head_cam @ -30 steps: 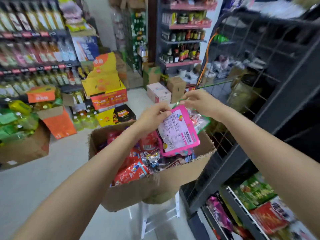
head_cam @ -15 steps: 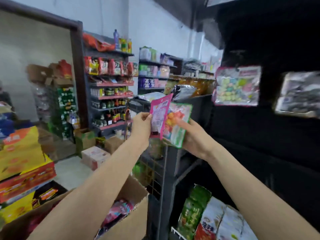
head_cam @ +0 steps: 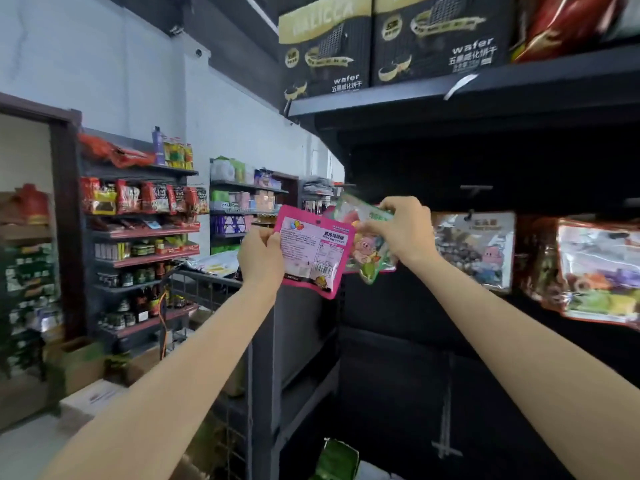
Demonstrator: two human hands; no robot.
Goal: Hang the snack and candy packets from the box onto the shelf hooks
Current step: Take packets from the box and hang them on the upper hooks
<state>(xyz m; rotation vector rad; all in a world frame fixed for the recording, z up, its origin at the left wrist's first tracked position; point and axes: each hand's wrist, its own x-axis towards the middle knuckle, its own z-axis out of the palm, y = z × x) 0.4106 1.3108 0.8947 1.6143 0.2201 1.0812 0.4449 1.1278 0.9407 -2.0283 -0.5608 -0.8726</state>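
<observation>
My left hand (head_cam: pixel 260 255) grips a pink candy packet (head_cam: pixel 313 252) by its left edge, label side toward me, raised in front of the dark shelf. My right hand (head_cam: pixel 403 226) pinches the top of a green-topped clear candy packet (head_cam: pixel 367 251) just right of the pink one, up against the shelf's left end. A bare shelf hook (head_cam: pixel 476 189) juts out above a hanging clear packet (head_cam: pixel 474 251). The box is out of view.
More packets hang at the right (head_cam: pixel 595 271). Black wafer cartons (head_cam: pixel 384 43) stand on the top shelf (head_cam: pixel 450 95). A black wire rack (head_cam: pixel 207 282) is below my left arm. Stocked shelves (head_cam: pixel 142 237) line the far left wall. A green packet (head_cam: pixel 337 459) lies low.
Both hands lifted the two packets from over the box up to the hook shelf. The view swung upward, the box dropped out of sight, and the packets separated slightly.
</observation>
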